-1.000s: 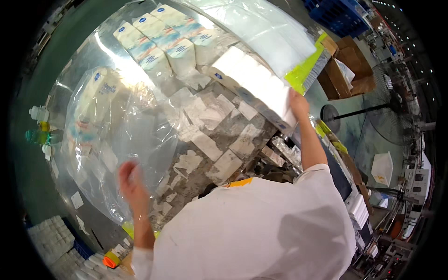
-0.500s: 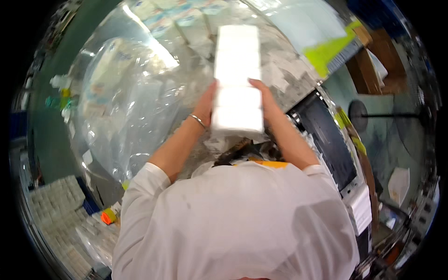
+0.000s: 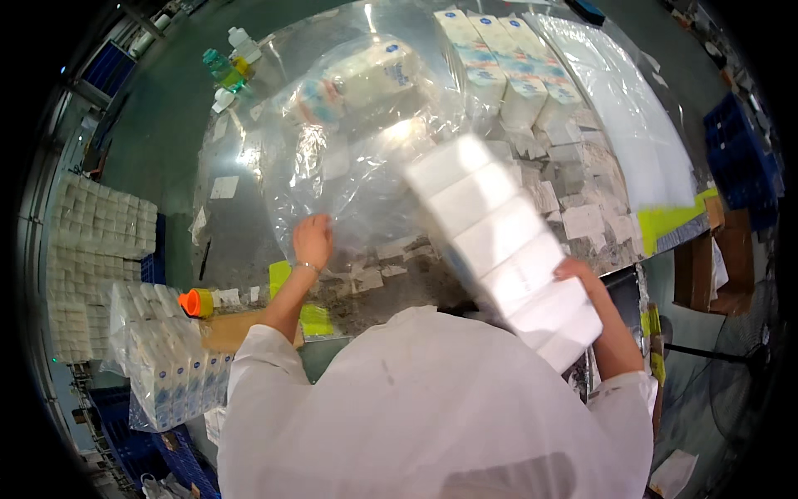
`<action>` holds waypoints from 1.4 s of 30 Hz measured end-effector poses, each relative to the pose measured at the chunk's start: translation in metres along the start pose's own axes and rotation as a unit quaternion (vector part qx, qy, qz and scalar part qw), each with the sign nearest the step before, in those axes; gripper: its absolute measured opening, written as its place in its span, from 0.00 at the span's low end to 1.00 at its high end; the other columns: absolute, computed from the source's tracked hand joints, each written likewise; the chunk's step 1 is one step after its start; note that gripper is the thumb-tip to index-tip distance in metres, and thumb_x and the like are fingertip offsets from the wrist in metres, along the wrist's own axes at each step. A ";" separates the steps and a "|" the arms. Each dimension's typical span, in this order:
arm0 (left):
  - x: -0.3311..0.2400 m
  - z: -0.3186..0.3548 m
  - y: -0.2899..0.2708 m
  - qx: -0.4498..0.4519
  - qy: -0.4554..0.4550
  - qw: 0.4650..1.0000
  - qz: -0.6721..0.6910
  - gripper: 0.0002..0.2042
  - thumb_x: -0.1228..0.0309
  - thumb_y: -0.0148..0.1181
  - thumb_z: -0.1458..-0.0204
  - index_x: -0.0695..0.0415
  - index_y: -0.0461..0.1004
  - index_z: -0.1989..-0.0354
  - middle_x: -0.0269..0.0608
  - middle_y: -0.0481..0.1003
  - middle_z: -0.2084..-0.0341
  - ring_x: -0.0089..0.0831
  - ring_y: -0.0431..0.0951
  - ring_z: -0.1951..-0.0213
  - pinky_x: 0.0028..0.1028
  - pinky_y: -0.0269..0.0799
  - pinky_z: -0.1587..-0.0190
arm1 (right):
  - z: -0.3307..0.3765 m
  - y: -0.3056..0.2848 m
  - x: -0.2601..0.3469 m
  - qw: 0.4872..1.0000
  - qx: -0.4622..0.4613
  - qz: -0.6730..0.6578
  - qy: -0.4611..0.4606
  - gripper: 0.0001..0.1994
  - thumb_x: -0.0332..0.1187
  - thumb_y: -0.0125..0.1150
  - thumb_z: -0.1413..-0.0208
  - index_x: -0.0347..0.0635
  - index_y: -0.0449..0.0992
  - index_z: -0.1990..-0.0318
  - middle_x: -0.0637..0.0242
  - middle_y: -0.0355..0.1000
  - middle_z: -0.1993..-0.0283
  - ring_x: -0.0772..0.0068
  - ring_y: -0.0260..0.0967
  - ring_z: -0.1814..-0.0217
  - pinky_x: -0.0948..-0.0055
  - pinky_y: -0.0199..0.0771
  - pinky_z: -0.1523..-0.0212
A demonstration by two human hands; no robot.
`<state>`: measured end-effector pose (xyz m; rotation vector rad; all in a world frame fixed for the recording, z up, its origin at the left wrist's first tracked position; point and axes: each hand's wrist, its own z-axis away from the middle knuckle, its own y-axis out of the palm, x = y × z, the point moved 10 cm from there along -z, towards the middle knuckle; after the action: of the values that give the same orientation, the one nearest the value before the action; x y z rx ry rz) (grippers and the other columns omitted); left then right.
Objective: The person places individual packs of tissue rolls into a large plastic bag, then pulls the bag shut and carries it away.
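A long bundle of white tissue packs [image 3: 507,241] is tilted across the front of the table, its lower end close to my body. My right hand [image 3: 582,279] grips it by the right side; some of those fingers are hidden. Its far end lies over the edge of a large clear plastic bag [image 3: 366,200]. At the bag's near left edge, my left hand [image 3: 313,241] is closed on the film, fingers curled together. Inside the bag, toward its far end, lie printed tissue packs [image 3: 374,75].
Several printed packs [image 3: 507,62] stand in rows at the table's far side, beside a stack of clear bags [image 3: 619,108]. Bottles [image 3: 224,71] stand at the far left corner. An orange tape roll [image 3: 196,303] sits near left, above bagged packs [image 3: 179,366]. A cardboard box [image 3: 723,262] is at right.
My left hand has let go of the white bundle and moved left to the bag. The bundle, now in my right hand alone, has swung into a slant toward my right. The view has shifted.
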<state>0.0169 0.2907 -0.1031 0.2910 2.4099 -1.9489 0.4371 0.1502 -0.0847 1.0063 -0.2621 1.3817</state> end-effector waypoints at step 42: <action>-0.004 -0.037 -0.045 -0.052 -0.062 0.986 0.146 0.12 0.77 0.58 0.66 0.56 0.71 0.68 0.43 0.69 0.68 0.43 0.67 0.61 0.38 0.60 0.57 | -0.333 -0.049 0.379 0.574 -0.510 0.620 -0.159 0.39 0.51 0.56 0.62 0.27 0.56 0.47 0.43 0.62 0.52 0.47 0.61 0.51 0.59 0.62 0.51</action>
<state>0.0173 0.3168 -0.0506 0.4739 2.2336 -1.6612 0.4404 0.6550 -0.0393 -0.1446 -2.1061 1.7360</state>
